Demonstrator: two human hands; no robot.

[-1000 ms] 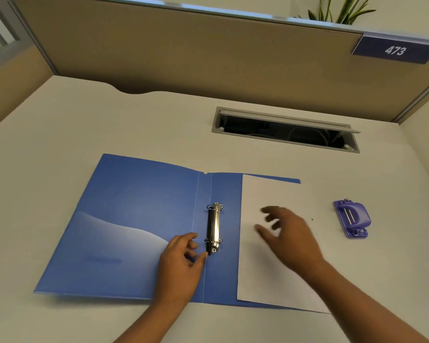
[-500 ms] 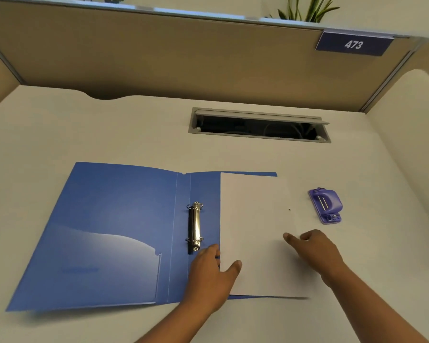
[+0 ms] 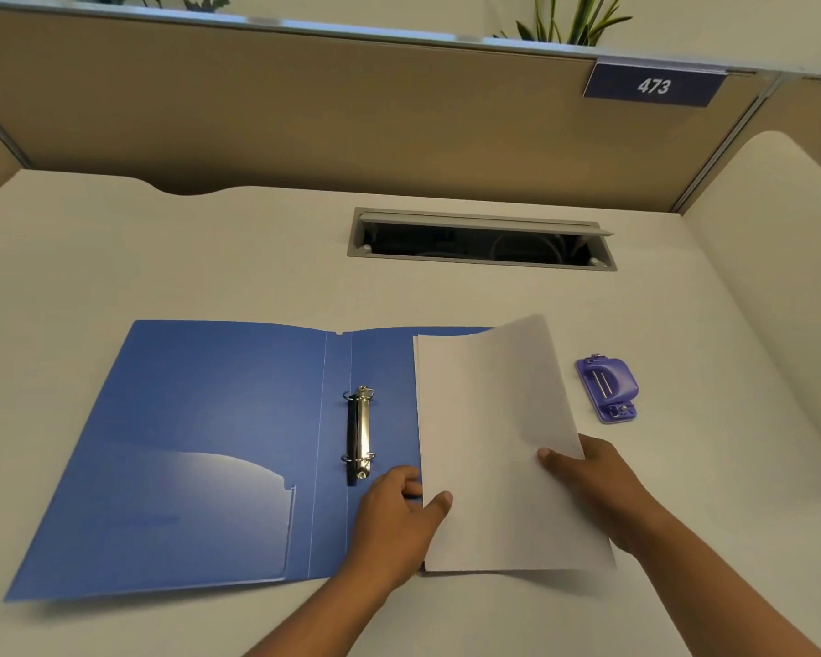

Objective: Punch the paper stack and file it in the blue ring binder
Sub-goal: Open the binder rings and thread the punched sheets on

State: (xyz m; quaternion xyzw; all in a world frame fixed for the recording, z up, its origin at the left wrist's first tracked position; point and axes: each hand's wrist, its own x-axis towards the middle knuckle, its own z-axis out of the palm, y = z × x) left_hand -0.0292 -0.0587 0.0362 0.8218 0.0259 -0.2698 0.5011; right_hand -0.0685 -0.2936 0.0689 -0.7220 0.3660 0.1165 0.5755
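Blue ring binder (image 3: 200,448): lies open and flat on the white desk (image 3: 115,239), left of centre; clear pocket on its left inside cover.
Ring mechanism (image 3: 361,431): metal, on the spine, rings closed.
Left hand (image 3: 394,512): grips the near left edge of the paper stack, thumb on top, fingers underneath.
Paper stack (image 3: 484,448): over the binder's right cover, right side lifted and curling up.
Right hand (image 3: 593,481): pinches the stack's right edge, thumb on top.
Hole punch (image 3: 607,386): purple, on the desk right of the stack, apart from it.
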